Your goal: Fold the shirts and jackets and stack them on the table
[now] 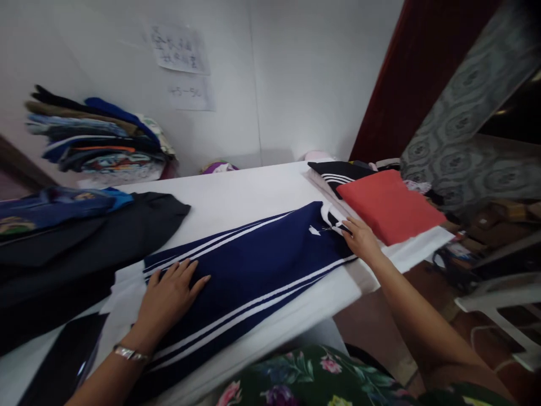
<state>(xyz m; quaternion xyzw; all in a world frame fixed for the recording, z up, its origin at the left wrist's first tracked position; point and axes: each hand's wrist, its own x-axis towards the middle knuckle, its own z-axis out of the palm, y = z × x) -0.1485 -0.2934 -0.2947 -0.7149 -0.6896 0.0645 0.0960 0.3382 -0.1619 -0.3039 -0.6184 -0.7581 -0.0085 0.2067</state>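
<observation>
A navy blue polo shirt (262, 254) with white double stripes down its sides lies stretched across the white table in front of me. Its collar end, with white trim and a small white mark, points to the right. My left hand (171, 290) rests flat on the left part of the shirt, fingers spread. At the collar (332, 217), my right hand (359, 238) has its fingers closed on the fabric edge; the fingertips are partly hidden. White cloth (127, 293) shows from beneath the shirt's left end.
Dark garments (84, 254) lie at the left, below a tall stack of folded clothes (105, 138). A red folded cloth (391, 206) and a black striped garment (333, 175) sit at the right end of the white table (236, 192). A white plastic chair (502, 307) stands at lower right.
</observation>
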